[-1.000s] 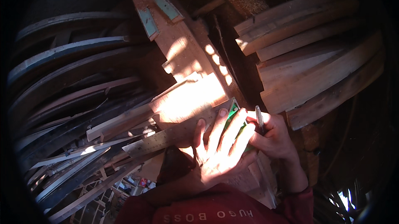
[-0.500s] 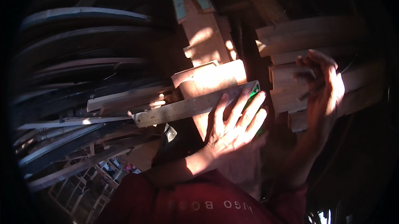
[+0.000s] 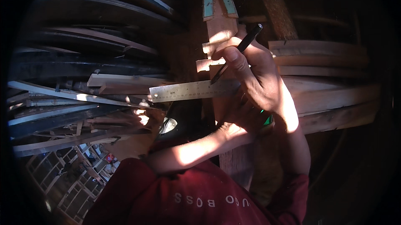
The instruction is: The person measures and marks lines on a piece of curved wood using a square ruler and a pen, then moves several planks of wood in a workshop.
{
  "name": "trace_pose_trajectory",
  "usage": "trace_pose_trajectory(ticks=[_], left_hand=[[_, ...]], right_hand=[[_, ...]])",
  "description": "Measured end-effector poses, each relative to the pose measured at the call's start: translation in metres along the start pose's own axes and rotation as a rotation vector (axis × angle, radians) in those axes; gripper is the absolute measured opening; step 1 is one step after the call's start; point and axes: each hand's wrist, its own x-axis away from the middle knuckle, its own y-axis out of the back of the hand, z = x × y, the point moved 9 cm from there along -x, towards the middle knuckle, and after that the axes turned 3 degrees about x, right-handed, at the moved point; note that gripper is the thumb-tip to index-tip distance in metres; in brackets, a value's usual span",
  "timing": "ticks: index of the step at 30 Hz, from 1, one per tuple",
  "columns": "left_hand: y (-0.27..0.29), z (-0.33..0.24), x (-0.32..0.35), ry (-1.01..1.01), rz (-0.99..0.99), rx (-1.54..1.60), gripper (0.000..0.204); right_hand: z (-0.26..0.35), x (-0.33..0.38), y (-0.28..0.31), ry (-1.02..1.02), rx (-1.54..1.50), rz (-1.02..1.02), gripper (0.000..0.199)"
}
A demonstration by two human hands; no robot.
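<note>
Pinching a black pen [image 3: 242, 49] in the closed right hand [image 3: 255, 79], tip at a thin, stiff steel ruler [image 3: 188, 90]; left hand [image 3: 240, 116] spread flat, pressing ruler's right end onto upright timber [image 3: 219, 29]. Probably light, slippery; best pinned flat.

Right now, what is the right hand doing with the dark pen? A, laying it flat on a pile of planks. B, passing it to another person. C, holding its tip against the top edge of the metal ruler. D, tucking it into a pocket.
C: the right hand grips the dark pen tilted, its tip down at the upper edge of the metal ruler, which lies across the upright wooden piece.
</note>
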Motion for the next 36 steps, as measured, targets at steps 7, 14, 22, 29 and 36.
trace_pose_trajectory(ticks=[7,14,22,29,36], left_hand=[[0.002,0.002,-0.002,0.019,-0.05,-0.035,0.058],[-0.007,0.002,-0.002,0.013,0.016,-0.083,0.055],[0.023,0.0,-0.014,-0.001,-0.157,0.026,0.048],[0.011,0.0,-0.009,-0.004,-0.062,-0.033,0.062],[0.003,0.001,-0.008,0.035,-0.047,0.033,0.066]], right_hand=[[-0.017,0.009,-0.002,-0.126,0.281,0.095,0.037],[-0.025,0.016,-0.001,-0.259,0.401,0.179,0.025],[-0.023,0.042,0.053,-0.333,0.298,-0.058,0.024],[0.0,0.033,0.049,-0.231,0.477,-0.1,0.02],[-0.012,0.014,-0.001,-0.069,0.504,0.163,0.019]])
